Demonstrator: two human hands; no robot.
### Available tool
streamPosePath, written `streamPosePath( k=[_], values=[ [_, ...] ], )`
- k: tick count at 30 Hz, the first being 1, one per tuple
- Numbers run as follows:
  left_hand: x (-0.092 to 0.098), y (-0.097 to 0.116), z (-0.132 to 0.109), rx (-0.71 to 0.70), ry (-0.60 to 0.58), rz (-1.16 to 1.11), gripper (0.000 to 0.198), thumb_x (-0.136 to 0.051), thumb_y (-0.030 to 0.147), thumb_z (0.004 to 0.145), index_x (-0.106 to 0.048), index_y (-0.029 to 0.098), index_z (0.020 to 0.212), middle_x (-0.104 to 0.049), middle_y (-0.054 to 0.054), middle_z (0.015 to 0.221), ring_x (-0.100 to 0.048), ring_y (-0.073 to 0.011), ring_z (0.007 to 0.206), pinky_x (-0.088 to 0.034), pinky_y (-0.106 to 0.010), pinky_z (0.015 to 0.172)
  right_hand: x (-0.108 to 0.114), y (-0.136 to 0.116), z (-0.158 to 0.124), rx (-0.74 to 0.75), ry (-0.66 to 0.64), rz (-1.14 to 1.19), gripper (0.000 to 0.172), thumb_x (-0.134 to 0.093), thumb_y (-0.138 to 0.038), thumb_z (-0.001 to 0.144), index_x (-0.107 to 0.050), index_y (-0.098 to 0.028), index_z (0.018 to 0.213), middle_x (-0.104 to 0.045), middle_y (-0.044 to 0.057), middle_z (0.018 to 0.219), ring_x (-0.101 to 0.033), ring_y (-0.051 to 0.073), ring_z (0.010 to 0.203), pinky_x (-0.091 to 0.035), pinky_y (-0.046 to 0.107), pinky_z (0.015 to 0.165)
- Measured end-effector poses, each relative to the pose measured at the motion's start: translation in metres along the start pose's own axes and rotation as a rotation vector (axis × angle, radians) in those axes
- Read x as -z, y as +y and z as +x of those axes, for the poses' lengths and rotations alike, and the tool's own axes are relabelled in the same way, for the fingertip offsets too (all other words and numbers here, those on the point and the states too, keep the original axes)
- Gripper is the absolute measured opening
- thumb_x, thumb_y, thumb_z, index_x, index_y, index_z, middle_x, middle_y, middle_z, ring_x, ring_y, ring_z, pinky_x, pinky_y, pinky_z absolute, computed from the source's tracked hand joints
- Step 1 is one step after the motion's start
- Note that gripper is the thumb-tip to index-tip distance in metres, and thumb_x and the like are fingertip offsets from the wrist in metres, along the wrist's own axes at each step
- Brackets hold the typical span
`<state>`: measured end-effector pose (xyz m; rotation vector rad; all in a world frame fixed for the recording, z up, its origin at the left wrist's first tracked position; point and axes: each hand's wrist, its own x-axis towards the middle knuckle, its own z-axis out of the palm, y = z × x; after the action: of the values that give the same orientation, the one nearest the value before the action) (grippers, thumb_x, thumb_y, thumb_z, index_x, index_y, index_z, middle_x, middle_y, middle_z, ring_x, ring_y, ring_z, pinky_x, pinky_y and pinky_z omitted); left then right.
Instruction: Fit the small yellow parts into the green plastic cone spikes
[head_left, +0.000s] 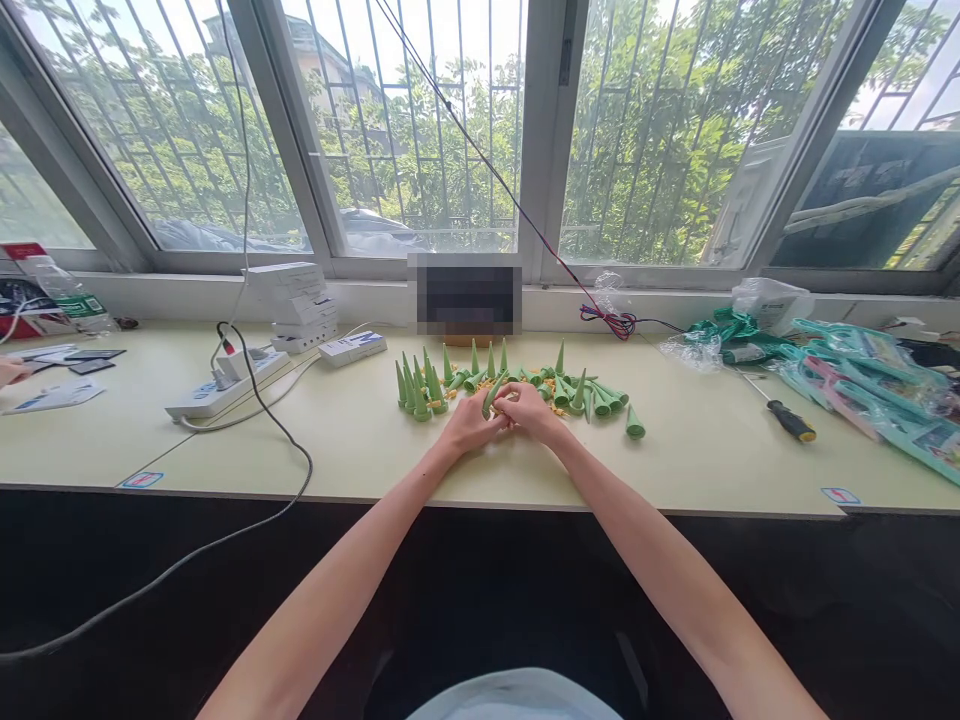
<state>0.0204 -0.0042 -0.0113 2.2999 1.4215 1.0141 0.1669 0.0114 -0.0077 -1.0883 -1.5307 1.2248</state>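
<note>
My left hand [470, 422] is closed round a green cone [492, 394], whose tip points up and away from me. Close against it, my right hand [529, 408] has its fingers pinched together at the cone's lower end; what they hold is too small and covered to make out. Left of my hands, a group of green cones [420, 392] stands upright on their wide ends. More green cones [606, 400] lie on their sides to the right, with a few standing among them. Small yellow-orange pieces [558, 409] are scattered between the cones, partly hidden behind my hands.
A pale table [360, 455] bears a white power strip [217, 393] with a dark cable, and stacked white boxes [296, 305]. On the right lie a screwdriver [791, 420] and teal plastic packaging [862, 370]. Another person's hand [10, 371] shows at the left edge.
</note>
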Motion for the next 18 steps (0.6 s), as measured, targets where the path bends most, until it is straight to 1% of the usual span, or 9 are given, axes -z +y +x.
streamPosePath(
  k=[4,7,12,16,18],
  values=[
    [0.0003,-0.0008,-0.0003,0.008,0.015,0.013,0.018,-0.060,0.034,0.078,-0.047,0.021,0.075,-0.060,-0.004,0.072,-0.056,-0.0194,0.066,-0.037,-0.029,0.057,0.0007,-0.0020,-0.0008,0.006,0.022,-0.036,0.007,-0.063,-0.014,0.069,-0.058,-0.017,0.073,-0.060,-0.002,0.049,-0.054,0.010,0.044,-0.044,0.019,0.043],
    [0.0009,-0.0002,-0.0003,0.028,0.020,0.031,0.019,-0.061,0.034,0.078,-0.047,0.021,0.075,-0.059,-0.004,0.070,-0.055,-0.0193,0.065,-0.037,-0.030,0.057,0.0011,-0.0028,-0.0014,0.030,-0.001,-0.042,0.004,-0.063,-0.016,0.069,-0.060,-0.016,0.068,-0.061,-0.001,0.052,-0.054,0.010,0.045,-0.046,0.019,0.045],
    [0.0008,0.0002,0.0000,0.045,0.019,0.060,0.020,-0.060,0.037,0.078,-0.048,0.021,0.076,-0.059,-0.003,0.070,-0.054,-0.0190,0.063,-0.037,-0.030,0.056,0.0008,-0.0066,-0.0044,0.045,-0.037,-0.060,0.006,-0.062,-0.016,0.070,-0.060,-0.015,0.064,-0.060,0.000,0.050,-0.055,0.010,0.046,-0.046,0.019,0.045],
    [0.0002,-0.0014,0.0006,0.051,0.019,0.052,0.020,-0.060,0.038,0.079,-0.052,0.020,0.083,-0.061,-0.004,0.074,-0.057,-0.0199,0.066,-0.038,-0.029,0.057,-0.0001,-0.0077,-0.0048,0.022,0.003,-0.075,0.005,-0.064,-0.016,0.069,-0.060,-0.016,0.068,-0.063,0.000,0.052,-0.056,0.011,0.046,-0.047,0.020,0.045],
    [-0.0001,-0.0023,0.0010,0.046,0.022,0.039,0.021,-0.060,0.038,0.079,-0.053,0.020,0.087,-0.063,-0.005,0.077,-0.058,-0.0206,0.068,-0.038,-0.029,0.059,-0.0001,-0.0068,-0.0039,0.006,0.026,-0.068,0.007,-0.066,-0.016,0.069,-0.059,-0.016,0.071,-0.063,0.001,0.053,-0.057,0.011,0.045,-0.047,0.020,0.044]
  ],
)
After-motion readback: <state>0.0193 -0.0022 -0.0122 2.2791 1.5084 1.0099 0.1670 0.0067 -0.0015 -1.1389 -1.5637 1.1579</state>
